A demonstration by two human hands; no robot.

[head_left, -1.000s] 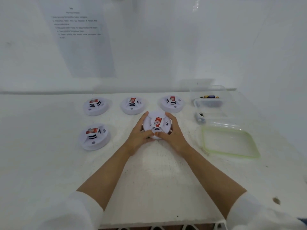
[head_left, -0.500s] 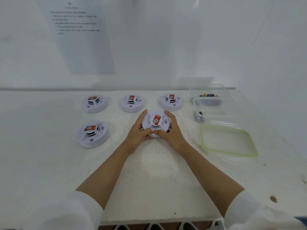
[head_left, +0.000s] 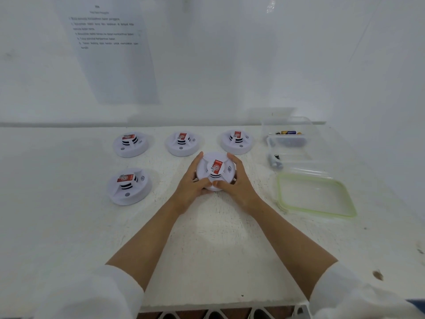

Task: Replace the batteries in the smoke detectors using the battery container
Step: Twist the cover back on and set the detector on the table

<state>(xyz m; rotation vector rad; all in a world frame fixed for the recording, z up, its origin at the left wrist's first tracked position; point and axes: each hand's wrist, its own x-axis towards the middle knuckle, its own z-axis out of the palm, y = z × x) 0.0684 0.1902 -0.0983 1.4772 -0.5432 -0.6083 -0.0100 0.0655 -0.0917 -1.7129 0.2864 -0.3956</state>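
Observation:
A round white smoke detector with a red label sits at the middle of the white table, held from both sides. My left hand curls round its left rim and my right hand curls round its right rim; both thumbs meet at its near edge. Three more detectors stand in a far row, the left detector, the middle detector and the right detector. Another detector sits at the left. A clear battery container at the far right holds several batteries.
A second clear container with a few batteries stands in front of the first one. Its green-rimmed lid lies flat near the right edge. An instruction sheet hangs on the white back wall. The table's front edge is close below my arms.
Both hands keep their hold on the middle detector. The detector looks turned slightly, its red label a little more upright than before. The view has shifted a bit.

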